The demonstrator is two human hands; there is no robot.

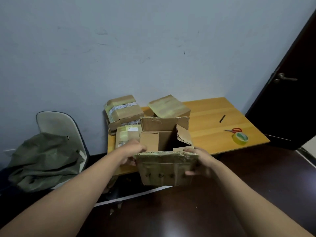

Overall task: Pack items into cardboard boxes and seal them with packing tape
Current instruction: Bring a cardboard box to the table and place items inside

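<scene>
**Open carton held at the near table edge, flaps up**

Item 1. Open cardboard box point(166, 151). I have it between both hands at the near edge of the wooden table point(213, 127), partly overhanging toward me. All four flaps stand open; the near flap hangs down over the front face. What is inside I cannot tell; the interior is dark.

Item 2. Left hand point(132, 153). Fingers curled round the box's left near corner, gripping it.

Item 3. Right hand point(199, 162). Thumb over the top edge, fingers wrapped on the front of the right near corner, gripping it.

Item 4. Relation that matters. The box's long axis runs left to right across my view, a hand at each end. The tape roll point(239, 138) lies well to the right of the box, with the scissors point(234, 130) just behind it; my right hand is the nearer one. I judge the flaps must fold shut before tape is fetched.

Item 5. Surface. Taped boxes point(123, 108) stacked at the table's back left, another carton point(169, 107) behind the open one, a dark stick point(222, 118) further right.

Item 6. Room. Pale wall, dark door point(290, 93) right, chair point(56, 124) with green cloth point(44, 159) left, dark floor.
</scene>
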